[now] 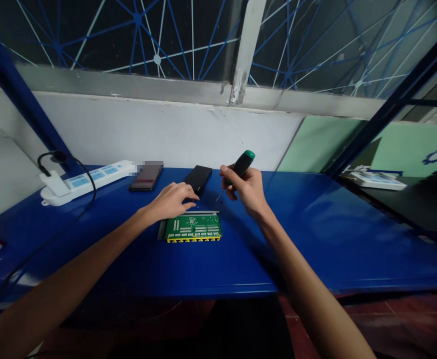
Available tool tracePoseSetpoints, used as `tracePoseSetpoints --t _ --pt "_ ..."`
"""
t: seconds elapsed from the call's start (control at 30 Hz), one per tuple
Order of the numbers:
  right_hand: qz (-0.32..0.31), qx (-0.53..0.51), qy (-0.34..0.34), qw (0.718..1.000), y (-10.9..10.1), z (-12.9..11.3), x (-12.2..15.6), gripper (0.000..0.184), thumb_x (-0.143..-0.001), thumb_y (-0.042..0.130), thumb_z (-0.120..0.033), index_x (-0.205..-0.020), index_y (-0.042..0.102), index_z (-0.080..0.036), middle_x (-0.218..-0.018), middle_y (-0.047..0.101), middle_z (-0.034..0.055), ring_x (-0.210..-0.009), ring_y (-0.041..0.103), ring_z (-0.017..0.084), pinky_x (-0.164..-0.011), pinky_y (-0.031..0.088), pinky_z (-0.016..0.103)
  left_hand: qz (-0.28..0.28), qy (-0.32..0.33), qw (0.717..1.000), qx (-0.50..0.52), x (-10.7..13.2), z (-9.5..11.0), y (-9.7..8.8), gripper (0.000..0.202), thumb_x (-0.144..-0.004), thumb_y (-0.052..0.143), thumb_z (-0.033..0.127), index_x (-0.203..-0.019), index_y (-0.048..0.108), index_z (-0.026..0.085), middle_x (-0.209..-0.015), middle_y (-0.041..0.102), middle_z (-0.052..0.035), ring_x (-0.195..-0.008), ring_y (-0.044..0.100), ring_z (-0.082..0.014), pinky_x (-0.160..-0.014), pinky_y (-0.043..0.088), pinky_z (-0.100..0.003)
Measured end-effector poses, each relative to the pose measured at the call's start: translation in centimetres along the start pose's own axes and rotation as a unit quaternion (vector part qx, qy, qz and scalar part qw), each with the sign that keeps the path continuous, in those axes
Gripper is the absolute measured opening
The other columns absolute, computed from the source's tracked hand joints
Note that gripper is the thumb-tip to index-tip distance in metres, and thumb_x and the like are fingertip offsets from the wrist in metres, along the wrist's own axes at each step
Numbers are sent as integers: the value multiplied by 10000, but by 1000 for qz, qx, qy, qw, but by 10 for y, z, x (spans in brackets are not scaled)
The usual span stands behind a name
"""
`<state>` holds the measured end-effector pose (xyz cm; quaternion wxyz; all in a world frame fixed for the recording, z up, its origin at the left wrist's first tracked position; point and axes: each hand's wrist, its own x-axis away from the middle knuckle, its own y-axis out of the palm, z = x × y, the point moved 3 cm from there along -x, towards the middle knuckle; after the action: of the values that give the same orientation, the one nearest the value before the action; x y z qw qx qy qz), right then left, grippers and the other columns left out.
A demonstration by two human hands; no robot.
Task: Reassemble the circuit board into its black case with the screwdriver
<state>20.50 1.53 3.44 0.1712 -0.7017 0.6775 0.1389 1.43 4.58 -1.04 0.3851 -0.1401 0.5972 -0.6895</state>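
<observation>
My right hand (246,192) is wrapped round a screwdriver (242,163) with a black and green handle. Its thin shaft slants down to the left, the tip close to the blue table top, where tiny dark specks lie. My left hand (174,198) rests just behind a green circuit board (194,227), thumb and forefinger apart with nothing visible between them. A row of yellow ports (194,239) lines the board's near edge. Under and behind the board shows a grey metal casing (162,230), partly hidden by it and by my left hand.
Behind my left hand lies a black flat box-like object (198,178); a phone (147,176) lies to its left. A white power strip (91,178) with a plugged-in black cable (93,184) is at the left. Blue frame posts (371,129) and a wall bound the table (315,234).
</observation>
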Motion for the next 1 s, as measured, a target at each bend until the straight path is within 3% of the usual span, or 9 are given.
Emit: tracePoseSetpoints --t 0.13,0.27,0.33,0.4,0.73,1.0 --pt "-2 12 -3 1000 1 0 1 333 -786 674 -464 -680 593 -159 -520 550 -14 -323 441 77 -335 267 254 -21 -16 998 59 2 -5 -14 249 -848 586 280 -1036 725 194 -975 696 -76 -793 614 -185 -706 423 -282" --pt "2 38 3 999 3 -2 3 401 -797 633 -542 -655 579 -171 -504 554 -7 -338 452 79 -344 293 254 -122 -7 983 139 7 -10 -31 240 -824 627 381 -925 759 207 -862 722 -52 -700 613 -157 -625 411 -241" --pt "8 45 0 999 4 -4 4 429 -803 605 -576 -654 578 -175 -508 555 -4 -348 455 79 -351 303 252 -178 -3 968 174 10 -11 -33 242 -806 649 409 -911 764 224 -864 726 -47 -716 624 -159 -615 415 -231" --pt "17 48 -3 999 4 -4 4 445 -801 592 -599 -660 581 -176 -532 557 -1 -362 457 77 -358 307 250 -202 -5 960 195 12 -12 -31 233 -790 667 407 -909 766 233 -865 726 -46 -718 629 -158 -603 417 -225" --pt "20 81 -5 997 7 -3 6 519 -814 542 -638 -556 515 -189 -446 381 -40 -390 374 79 -395 262 260 -185 2 949 254 12 -16 -19 208 -771 692 398 -862 772 229 -855 718 -55 -763 655 -182 -650 462 -250" --pt "17 84 -5 996 6 -3 6 514 -814 547 -634 -554 505 -192 -425 371 -43 -385 375 83 -403 271 263 -182 0 948 262 9 -6 -10 320 -920 492 408 -901 747 217 -999 724 -67 -792 642 -166 -656 441 -228"
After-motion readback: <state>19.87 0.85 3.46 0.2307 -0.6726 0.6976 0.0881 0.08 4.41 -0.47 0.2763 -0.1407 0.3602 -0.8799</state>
